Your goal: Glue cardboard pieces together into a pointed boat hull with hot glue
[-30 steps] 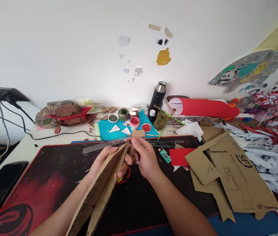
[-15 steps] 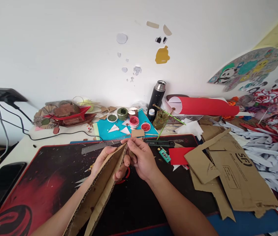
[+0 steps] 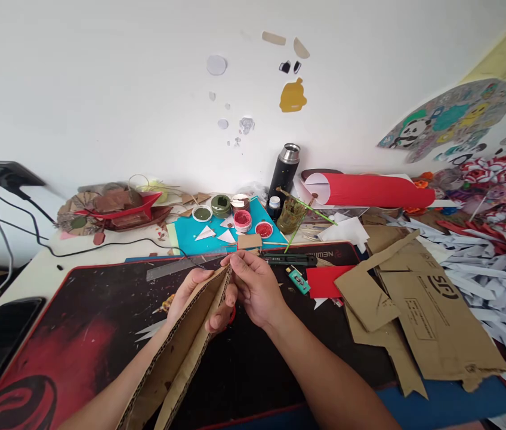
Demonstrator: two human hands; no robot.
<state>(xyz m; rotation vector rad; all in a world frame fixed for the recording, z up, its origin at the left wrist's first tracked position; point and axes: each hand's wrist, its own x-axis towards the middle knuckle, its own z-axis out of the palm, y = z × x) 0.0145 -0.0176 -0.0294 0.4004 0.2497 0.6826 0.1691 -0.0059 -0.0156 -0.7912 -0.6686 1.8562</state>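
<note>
In the head view, a piece of folded cardboard [image 3: 185,337] is held up over the middle of the black mat [image 3: 87,298] on the tabletop [image 3: 42,278], its narrow tip toward the mat's far edge and its open, wider end toward the near edge. The left hand [image 3: 183,296] has its fingers around it, thumb on the left panel and fingertips on the right one. The right hand [image 3: 256,288] has thumb and fingers drawn narrow, pinching the far tip; whether anything else sits between them, I cannot tell.

Along the mat's far edge lie a clear ruler [image 3: 167,270] and a black cutter [image 3: 286,260]. Toward its right edge is red paper [image 3: 329,280], beside overlapping flat cardboard pieces [image 3: 427,334]. A phone [image 3: 2,346] lies near the tabletop's left edge. By the back edge, paint pots [image 3: 243,221] stand on a blue sheet [image 3: 259,210], with a black flask [image 3: 281,176] and a brush jar [image 3: 289,220] just right of them.
</note>
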